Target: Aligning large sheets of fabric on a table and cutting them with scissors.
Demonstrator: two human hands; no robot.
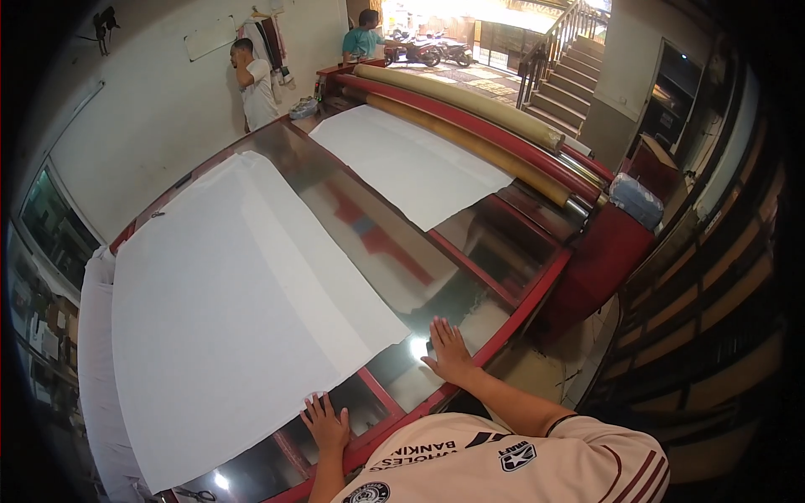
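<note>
A large white sheet (226,310), cloth or paper, lies over the left part of a long red-framed table (394,411) with a shiny top. My left hand (327,426) rests at its near edge, fingers spread, fingertips on the border of the sheet. Just beyond the sheet's right corner, my right hand (451,356) lies flat on the shiny top with fingers stretched out. Something small and dark shows beside its fingers, too little to name. A second white sheet (411,163) extends from the rollers onto the table's far part.
Red, tan and cream rollers (470,105) span the table's far end. A wrapped grey-blue bundle (636,199) sits on the red end housing. Scissors (197,495) lie at the lower left. Two other people stand beyond the table, one in white (258,88), one in teal (360,42).
</note>
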